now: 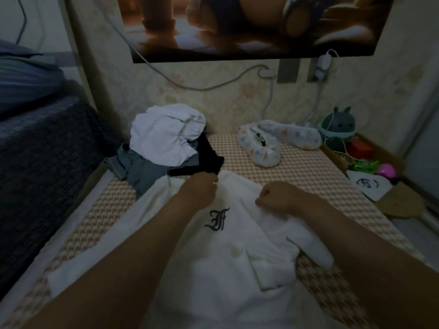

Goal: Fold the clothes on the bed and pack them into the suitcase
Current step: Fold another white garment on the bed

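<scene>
A white shirt (228, 252) with a dark gothic letter on its chest lies spread across the bed (308, 176), which is covered by a mat in a small woven check. Both hands are at the shirt's far end. The left hand (202, 186) has its fingers curled together at the top edge of the fabric, and the right hand (273, 195) is bunched into a fist on the cloth just beside it, near the shoulder. In the dim light each seems to be pinching a fold of the shirt, though the fingertips themselves are hidden. One sleeve lies folded over near the right forearm. Beyond the left hand sits a loose heap of clothes touching the shirt's far edge: a crumpled white garment (166, 134) on top, a grey garment (140, 172) under it and a black garment (204, 155) to the right. Further right, against the wall, lie two pale patterned cushions (263, 148), and near them stands a dark green toy (337, 127) with small ears. A poster (249, 27) hangs on the wall above, with white cables (204, 87) trailing below it.
</scene>
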### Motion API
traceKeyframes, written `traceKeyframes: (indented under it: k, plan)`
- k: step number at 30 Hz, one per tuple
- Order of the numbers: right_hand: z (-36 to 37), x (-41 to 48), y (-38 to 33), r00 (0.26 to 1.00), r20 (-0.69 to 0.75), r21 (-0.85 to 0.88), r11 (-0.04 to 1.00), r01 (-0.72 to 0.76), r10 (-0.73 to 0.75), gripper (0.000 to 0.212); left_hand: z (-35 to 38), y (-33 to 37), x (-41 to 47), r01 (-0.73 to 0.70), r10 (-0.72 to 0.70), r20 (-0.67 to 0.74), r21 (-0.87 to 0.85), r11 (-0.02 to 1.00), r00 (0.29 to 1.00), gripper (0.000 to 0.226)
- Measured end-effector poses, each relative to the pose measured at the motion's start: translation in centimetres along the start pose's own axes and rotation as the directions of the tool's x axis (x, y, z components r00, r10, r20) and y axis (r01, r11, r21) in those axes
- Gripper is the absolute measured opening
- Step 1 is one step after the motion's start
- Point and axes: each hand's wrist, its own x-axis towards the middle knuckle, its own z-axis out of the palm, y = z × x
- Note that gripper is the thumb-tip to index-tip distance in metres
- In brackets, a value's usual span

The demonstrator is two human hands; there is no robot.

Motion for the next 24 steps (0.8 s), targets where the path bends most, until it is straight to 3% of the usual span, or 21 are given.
traceKeyframes:
  k: [3,4,6,8,10,14,16,17,19,21,24]
  plan:
    - [0.5,-1.3,1.1,0.989,0.026,-0.161,0.977,-0.142,0.148,0.074,1.5,2.5,0.8,0.061,-0.071,0.112,0.088,0.994,0.991,0.047]
    - [0.6,-1.5,1.4,0.980,0.000,-0.218,0.957,-0.192,0.197,0.074,2.0,2.9,1.1,0.079,-0.091,0.105,0.113,0.990,0.990,0.048]
    - [0.2,-1.7,2.4,0.971,-0.061,-0.284,0.929,-0.237,0.229,0.052,2.6,3.2,2.1,0.127,-0.134,0.057,0.122,0.984,0.989,0.047]
    - [-0.2,-1.9,3.3,0.979,-0.100,-0.197,0.961,-0.196,0.179,0.035,3.4,3.2,3.2,0.160,-0.160,-0.004,0.082,0.984,0.987,0.038]
    - [-0.9,-2.0,4.2,0.970,-0.175,-0.062,0.982,-0.179,0.166,0.037,3.6,3.8,4.1,0.176,-0.168,-0.090,0.090,0.980,0.982,0.030]
    - [-2.9,-1.5,7.8,0.864,-0.452,0.053,0.973,-0.224,0.223,0.046,2.5,6.5,6.3,0.134,-0.172,-0.431,-0.117,0.984,0.886,0.020]
    - [-3.3,-1.0,10.0,0.740,-0.664,-0.116,0.964,-0.238,0.103,0.037,2.5,8.0,7.3,0.071,-0.149,-0.453,-0.185,0.980,0.879,0.019]
    - [-3.1,-0.9,10.6,0.731,-0.678,-0.208,0.935,-0.288,0.075,0.034,2.8,8.8,7.5,0.051,-0.106,-0.378,-0.154,0.987,0.920,0.018]
    - [-2.1,-0.5,10.9,0.777,-0.628,-0.296,0.909,-0.292,0.046,0.036,4.5,9.6,7.7,0.028,-0.036,-0.140,-0.062,0.998,0.990,0.015]
    - [-0.8,0.1,9.9,0.874,-0.479,-0.377,0.919,-0.115,-0.087,0.046,6.3,9.6,7.9,0.073,-0.074,0.014,0.037,0.997,0.997,0.024]
    - [1.0,0.3,7.7,0.954,-0.163,-0.236,0.949,0.210,-0.252,0.052,6.6,9.3,7.7,0.156,-0.147,-0.072,0.142,0.978,0.986,0.045]
